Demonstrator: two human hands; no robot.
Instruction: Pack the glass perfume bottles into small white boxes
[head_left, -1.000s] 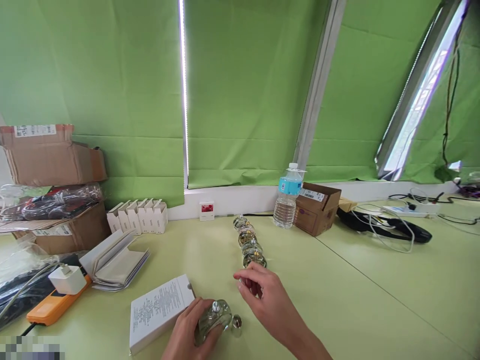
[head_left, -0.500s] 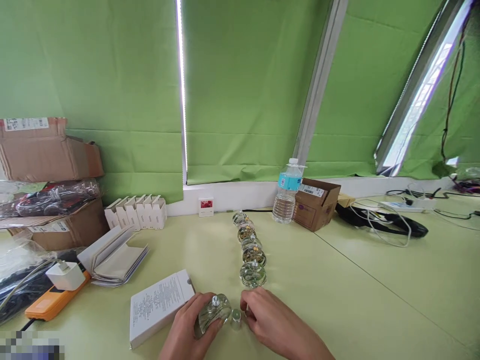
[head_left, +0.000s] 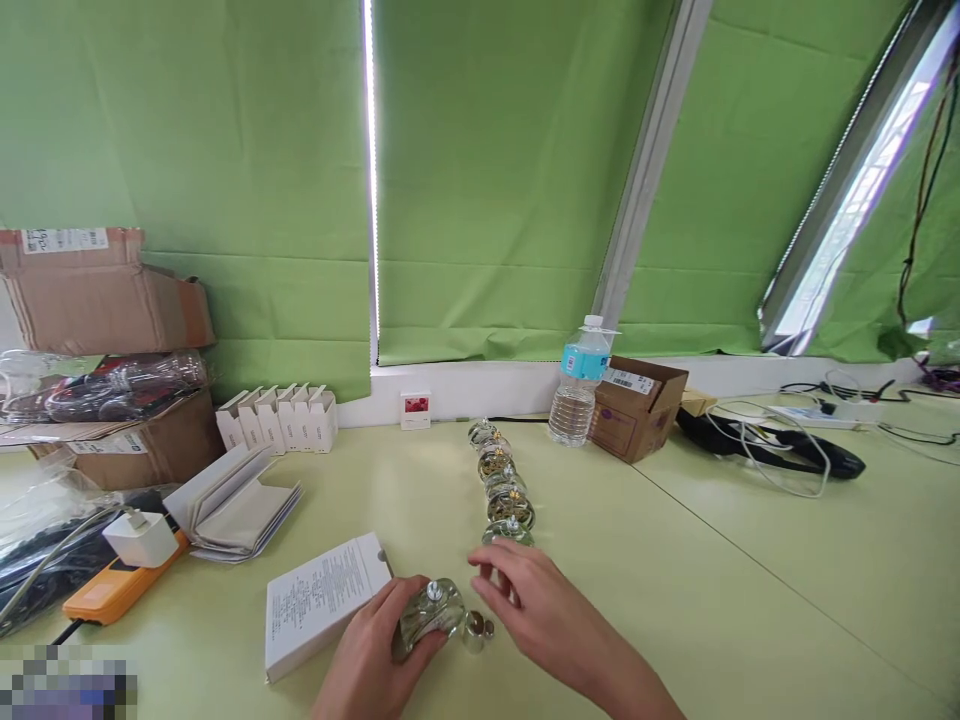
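My left hand (head_left: 373, 650) is closed around the side of a rounded clear glass perfume bottle (head_left: 433, 612), which stands upright with its silver spray nozzle showing on top. Just right of the bottle is a small shiny cap (head_left: 473, 628), with a tiny round piece (head_left: 489, 629) beside it on the table. Above and to the right of these, my right hand (head_left: 536, 600) hovers with fingers bent and thumb apart, and nothing shows between them. Beyond it, a row of similar glass bottles (head_left: 508, 508) runs away toward the wall; the nearest is partly behind my fingers.
A white box (head_left: 326, 605) with printed text lies left of my left hand. Folded white cartons (head_left: 236, 505) and small upright white boxes (head_left: 281, 420) sit farther back. A water bottle (head_left: 574, 405) and a brown carton (head_left: 637, 410) stand near the wall. Cables (head_left: 780, 440) lie at right.
My right hand has lifted away from the small cap and its fingers have opened. The tiny round piece now shows beside the cap. My left hand still holds the perfume bottle.
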